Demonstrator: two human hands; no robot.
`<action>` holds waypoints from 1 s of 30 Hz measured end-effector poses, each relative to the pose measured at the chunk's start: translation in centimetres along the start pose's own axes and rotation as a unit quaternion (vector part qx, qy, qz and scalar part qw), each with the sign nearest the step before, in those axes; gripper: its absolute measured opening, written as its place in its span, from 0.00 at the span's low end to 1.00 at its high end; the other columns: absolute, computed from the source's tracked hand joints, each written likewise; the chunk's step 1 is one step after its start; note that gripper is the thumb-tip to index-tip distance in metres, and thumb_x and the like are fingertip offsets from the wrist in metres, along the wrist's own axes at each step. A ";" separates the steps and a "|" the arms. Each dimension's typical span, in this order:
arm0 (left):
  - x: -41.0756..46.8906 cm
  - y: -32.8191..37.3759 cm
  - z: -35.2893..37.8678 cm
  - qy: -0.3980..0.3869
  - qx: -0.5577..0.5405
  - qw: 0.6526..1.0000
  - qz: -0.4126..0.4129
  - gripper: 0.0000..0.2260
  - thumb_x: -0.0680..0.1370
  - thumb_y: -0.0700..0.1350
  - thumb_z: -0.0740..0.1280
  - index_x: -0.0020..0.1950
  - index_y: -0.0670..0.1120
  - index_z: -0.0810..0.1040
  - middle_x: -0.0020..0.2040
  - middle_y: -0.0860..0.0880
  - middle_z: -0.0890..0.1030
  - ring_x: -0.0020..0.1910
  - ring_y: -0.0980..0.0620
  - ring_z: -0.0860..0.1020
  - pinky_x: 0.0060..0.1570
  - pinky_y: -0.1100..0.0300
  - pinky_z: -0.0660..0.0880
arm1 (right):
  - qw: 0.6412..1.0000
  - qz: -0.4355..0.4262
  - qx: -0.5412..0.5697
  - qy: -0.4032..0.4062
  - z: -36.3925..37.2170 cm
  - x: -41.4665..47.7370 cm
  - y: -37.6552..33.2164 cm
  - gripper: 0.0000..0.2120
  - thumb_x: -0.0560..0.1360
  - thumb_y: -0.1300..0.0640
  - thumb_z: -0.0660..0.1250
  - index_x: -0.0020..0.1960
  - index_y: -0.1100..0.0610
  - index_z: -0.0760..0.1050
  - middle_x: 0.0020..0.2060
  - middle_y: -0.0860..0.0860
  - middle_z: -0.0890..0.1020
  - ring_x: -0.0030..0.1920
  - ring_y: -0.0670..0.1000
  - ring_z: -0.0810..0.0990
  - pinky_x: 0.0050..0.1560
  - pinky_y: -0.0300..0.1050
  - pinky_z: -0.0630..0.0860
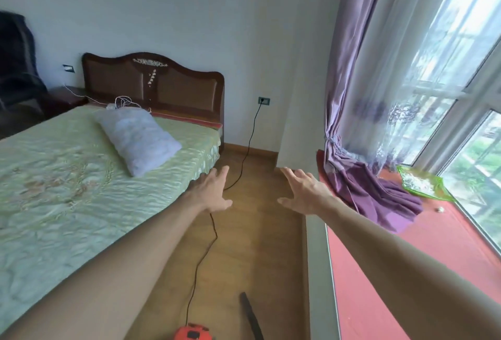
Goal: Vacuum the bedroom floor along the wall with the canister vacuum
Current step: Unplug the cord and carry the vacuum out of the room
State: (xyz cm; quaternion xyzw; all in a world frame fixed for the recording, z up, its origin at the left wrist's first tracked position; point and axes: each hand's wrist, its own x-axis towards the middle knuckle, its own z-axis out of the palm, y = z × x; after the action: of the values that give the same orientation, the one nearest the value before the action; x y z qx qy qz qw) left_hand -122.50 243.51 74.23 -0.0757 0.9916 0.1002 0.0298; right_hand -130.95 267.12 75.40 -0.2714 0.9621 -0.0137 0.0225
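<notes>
The orange canister vacuum shows only its top at the bottom edge, on the wooden floor. Its black power cord snakes along the floor up to a wall socket. A dark wand or hose piece lies on the floor to the right of the canister. My left hand and my right hand are both stretched out ahead over the floor strip, fingers spread, holding nothing.
A bed with a green cover and a white pillow borders the floor strip on the left. A red window ledge with a purple curtain and a green tray borders it on the right.
</notes>
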 end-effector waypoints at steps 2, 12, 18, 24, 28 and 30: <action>-0.3 -0.1 -1.2 0.007 0.013 1.000 -0.001 0.40 0.74 0.55 0.69 0.78 0.48 0.50 0.67 0.42 0.68 0.64 0.40 0.70 0.57 0.44 0.74 | 1.000 0.000 -0.008 0.012 -1.5 -0.2 -0.5 0.39 0.75 0.39 0.66 0.78 0.48 0.50 0.67 0.54 0.69 0.68 0.58 0.68 0.59 0.56 0.73; -0.4 -0.9 -4.0 0.026 0.049 0.998 0.000 0.39 0.74 0.56 0.69 0.78 0.49 0.51 0.66 0.44 0.69 0.63 0.41 0.71 0.56 0.45 0.75 | 0.999 -0.012 -0.020 0.042 -5.1 1.5 -0.6 0.39 0.76 0.39 0.65 0.78 0.48 0.49 0.68 0.55 0.69 0.67 0.58 0.69 0.55 0.56 0.77; 3.5 -0.9 -4.7 0.044 0.064 0.997 -0.001 0.41 0.74 0.56 0.69 0.78 0.49 0.49 0.66 0.43 0.70 0.62 0.40 0.72 0.54 0.46 0.75 | 0.999 -0.031 -0.023 0.037 -5.3 6.0 1.5 0.37 0.77 0.39 0.63 0.79 0.43 0.48 0.66 0.55 0.69 0.66 0.58 0.69 0.56 0.55 0.76; 11.3 1.4 -5.0 0.037 0.045 0.998 -0.012 0.43 0.73 0.56 0.70 0.79 0.50 0.47 0.68 0.43 0.68 0.63 0.40 0.71 0.57 0.44 0.74 | 0.998 -0.042 -0.021 0.033 -5.6 12.7 6.1 0.37 0.77 0.39 0.65 0.79 0.44 0.49 0.65 0.55 0.70 0.66 0.58 0.70 0.55 0.55 0.76; 16.9 3.6 -5.6 0.044 0.036 0.998 -0.018 0.42 0.73 0.55 0.69 0.79 0.49 0.48 0.69 0.43 0.67 0.64 0.40 0.71 0.58 0.44 0.74 | 0.999 -0.039 -0.021 0.017 -5.9 17.5 10.2 0.39 0.76 0.39 0.65 0.79 0.45 0.49 0.66 0.55 0.69 0.67 0.58 0.69 0.56 0.56 0.75; 19.0 4.2 -5.6 0.043 0.034 0.998 -0.026 0.41 0.73 0.56 0.69 0.79 0.49 0.49 0.69 0.43 0.67 0.64 0.40 0.71 0.58 0.44 0.74 | 0.999 -0.036 -0.019 0.012 -6.0 19.7 11.8 0.39 0.76 0.39 0.65 0.79 0.46 0.48 0.67 0.54 0.69 0.67 0.58 0.69 0.57 0.56 0.75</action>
State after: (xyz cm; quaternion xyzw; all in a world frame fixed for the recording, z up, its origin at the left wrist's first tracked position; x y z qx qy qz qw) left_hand -142.12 243.75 79.11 -0.1048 0.9925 0.0622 -0.0078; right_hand -154.18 267.01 80.28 -0.3065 0.9519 0.0008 0.0055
